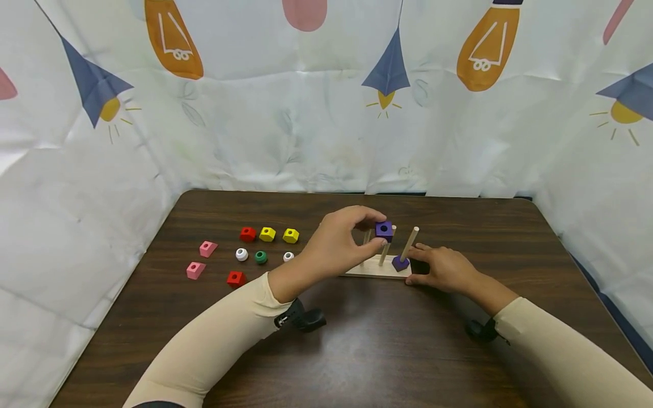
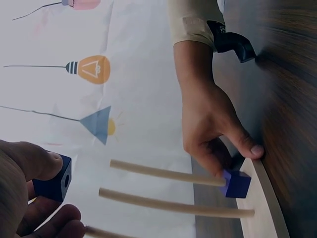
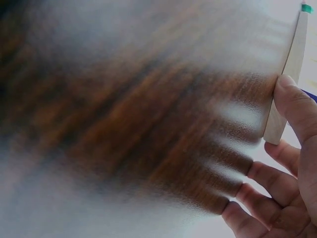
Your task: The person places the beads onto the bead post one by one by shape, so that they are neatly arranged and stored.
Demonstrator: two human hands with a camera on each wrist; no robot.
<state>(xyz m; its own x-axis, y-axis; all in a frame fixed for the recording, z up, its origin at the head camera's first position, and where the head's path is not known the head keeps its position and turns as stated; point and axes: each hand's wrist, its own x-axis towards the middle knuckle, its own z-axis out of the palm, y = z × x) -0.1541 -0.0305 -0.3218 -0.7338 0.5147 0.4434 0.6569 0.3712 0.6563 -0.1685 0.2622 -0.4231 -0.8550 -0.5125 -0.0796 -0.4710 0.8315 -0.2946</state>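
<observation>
A wooden peg board (image 1: 376, 271) with three upright pegs lies on the table. On its rightmost peg (image 1: 410, 243), one purple bead (image 1: 400, 263) sits down at the base. My left hand (image 1: 334, 241) pinches a second purple bead (image 1: 384, 229), cube-like with a hole, between thumb and fingers. It is held up near the peg tops, and in the left wrist view the bead (image 2: 53, 179) is apart from the pegs. My right hand (image 1: 449, 270) grips the board's right end, its thumb (image 3: 297, 101) on the front edge.
Left of the board lie loose beads: red (image 1: 247, 234) and red (image 1: 236, 278), yellow (image 1: 267, 234) and yellow (image 1: 291, 236), white (image 1: 242, 254) and white (image 1: 288, 256), green (image 1: 261, 257), pink (image 1: 208, 249) and pink (image 1: 195, 270). A patterned cloth (image 1: 326, 130) hangs behind the brown table (image 1: 388, 357).
</observation>
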